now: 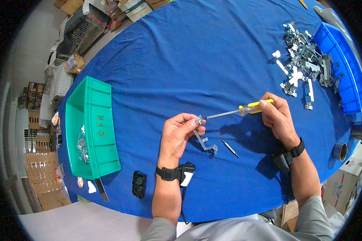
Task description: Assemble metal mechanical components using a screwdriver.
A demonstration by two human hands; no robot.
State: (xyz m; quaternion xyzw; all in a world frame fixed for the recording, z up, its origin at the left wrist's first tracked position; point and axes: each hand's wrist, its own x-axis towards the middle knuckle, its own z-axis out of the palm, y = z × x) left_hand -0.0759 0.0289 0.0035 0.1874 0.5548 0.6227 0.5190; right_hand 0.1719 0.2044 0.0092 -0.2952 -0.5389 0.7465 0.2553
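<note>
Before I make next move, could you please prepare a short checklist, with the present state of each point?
1. Left-hand grip holds the thin, bent, silvery metal bracket: ok.
2. Right-hand grip holds the screwdriver with yellow-and-clear handle: ok.
3. Screwdriver shaft points toward the bracket's upper end: ok.
4. Tip fully seated there: cannot tell, too small to see.
5. Slim silver rod with black ends away from the work: not ok, it lies on the blue cloth near the bracket.
6. Jumbled silver-and-black metal parts apart from both hands: ok, heaped beside the blue plastic bin.
</note>
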